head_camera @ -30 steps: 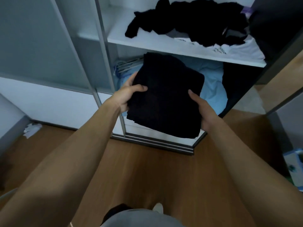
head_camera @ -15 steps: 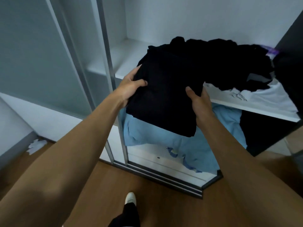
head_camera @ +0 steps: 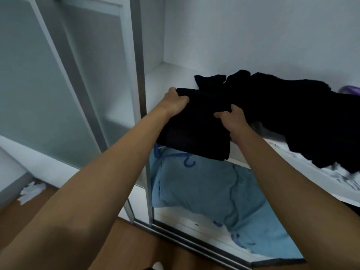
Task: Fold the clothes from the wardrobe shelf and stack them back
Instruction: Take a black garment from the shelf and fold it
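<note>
Now I pinch the folded black garment with my left hand and right hand, setting it on the shelf; next I should slide it flat, then release.

Folded black garment: flat rectangular bundle, lying at the front left of the white wardrobe shelf, its near edge overhanging the shelf lip. Unfolded black clothes: loose crumpled heap just beside it to the right, over white clothing.
</note>
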Available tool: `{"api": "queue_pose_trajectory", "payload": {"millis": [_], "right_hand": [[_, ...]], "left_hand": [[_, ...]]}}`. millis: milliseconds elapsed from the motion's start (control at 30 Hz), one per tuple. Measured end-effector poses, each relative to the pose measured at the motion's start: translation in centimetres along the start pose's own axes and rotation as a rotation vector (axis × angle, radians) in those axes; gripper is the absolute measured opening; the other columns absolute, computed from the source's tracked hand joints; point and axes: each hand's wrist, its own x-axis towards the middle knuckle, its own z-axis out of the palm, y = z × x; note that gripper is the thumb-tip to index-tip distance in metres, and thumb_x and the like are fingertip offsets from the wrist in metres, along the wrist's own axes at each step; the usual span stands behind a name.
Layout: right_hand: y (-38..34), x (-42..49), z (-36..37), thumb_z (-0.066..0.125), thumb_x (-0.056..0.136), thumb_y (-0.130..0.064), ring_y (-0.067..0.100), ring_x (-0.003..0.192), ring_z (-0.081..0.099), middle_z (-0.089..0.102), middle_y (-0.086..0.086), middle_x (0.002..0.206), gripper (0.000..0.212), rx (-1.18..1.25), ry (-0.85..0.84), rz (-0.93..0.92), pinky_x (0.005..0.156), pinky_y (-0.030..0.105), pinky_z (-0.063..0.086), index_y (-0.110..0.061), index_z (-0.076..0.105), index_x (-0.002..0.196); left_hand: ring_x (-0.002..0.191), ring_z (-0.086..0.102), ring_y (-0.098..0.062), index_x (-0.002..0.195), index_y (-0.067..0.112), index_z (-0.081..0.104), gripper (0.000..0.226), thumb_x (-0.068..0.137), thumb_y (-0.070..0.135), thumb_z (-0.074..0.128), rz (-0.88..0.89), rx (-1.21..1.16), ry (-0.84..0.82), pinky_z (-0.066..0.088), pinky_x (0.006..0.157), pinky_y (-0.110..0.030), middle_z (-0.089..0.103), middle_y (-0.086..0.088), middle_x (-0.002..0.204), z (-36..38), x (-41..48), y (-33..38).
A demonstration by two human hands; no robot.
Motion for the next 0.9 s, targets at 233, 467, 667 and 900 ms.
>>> {"api": "queue_pose_trajectory", "payload": {"millis": [233, 467, 667, 900], "right_hand": [[-5.6, 3.0, 3.9, 0.064, 0.086, -0.002, -0.005, 0.091, 0.064, 0.066, -0.011, 0.104, 0.034, -0.067, -0.04, -0.473, 0.083, 0.013, 0.052, -0.027, 0.06, 0.109], [-8.6, 5.9, 6.1, 0.063, 0.084, 0.0, 0.008, 0.08, 0.06, 0.06, -0.002, 0.088, 0.021, 0.167, 0.009, -0.525, 0.077, 0.026, 0.054, -0.017, 0.051, 0.085], [-6.5, 6.9, 10.2, 0.062, 0.085, 0.006, 0.028, 0.103, 0.069, 0.069, 0.01, 0.114, 0.036, 0.607, -0.185, -0.156, 0.087, 0.046, 0.059, -0.023, 0.064, 0.105], [-3.5, 9.2, 11.4, 0.067, 0.092, -0.035, 0.017, 0.093, 0.068, 0.069, 0.008, 0.116, 0.02, -0.101, -0.249, 0.014, 0.071, 0.031, 0.058, -0.017, 0.066, 0.103]], "left_hand": [[0.143, 0.034, -0.028, 0.157, 0.012, 0.021, 0.059, 0.101, 0.021, 0.038, 0.082, -0.023, 0.196, 0.028, 0.12, -0.041, 0.026, -0.01, 0.161, -2.7, 3.1, -0.8], [0.152, 0.014, -0.022, 0.157, 0.023, 0.016, 0.062, 0.102, 0.026, 0.043, 0.242, -0.089, 0.334, 0.013, 0.125, -0.046, 0.009, 0.001, 0.166, -4.9, 4.2, -1.5], [0.139, 0.04, -0.022, 0.154, 0.029, 0.02, 0.068, 0.094, 0.035, 0.052, 0.163, -0.175, 0.505, 0.03, 0.116, -0.035, 0.039, 0.006, 0.151, -8.3, 5.1, -3.1], [0.115, 0.06, -0.033, 0.131, 0.005, 0.053, 0.057, 0.091, 0.043, 0.065, -0.147, 0.205, 0.384, 0.049, 0.1, -0.041, 0.062, -0.015, 0.126, -10.3, 6.2, -6.6]]}}
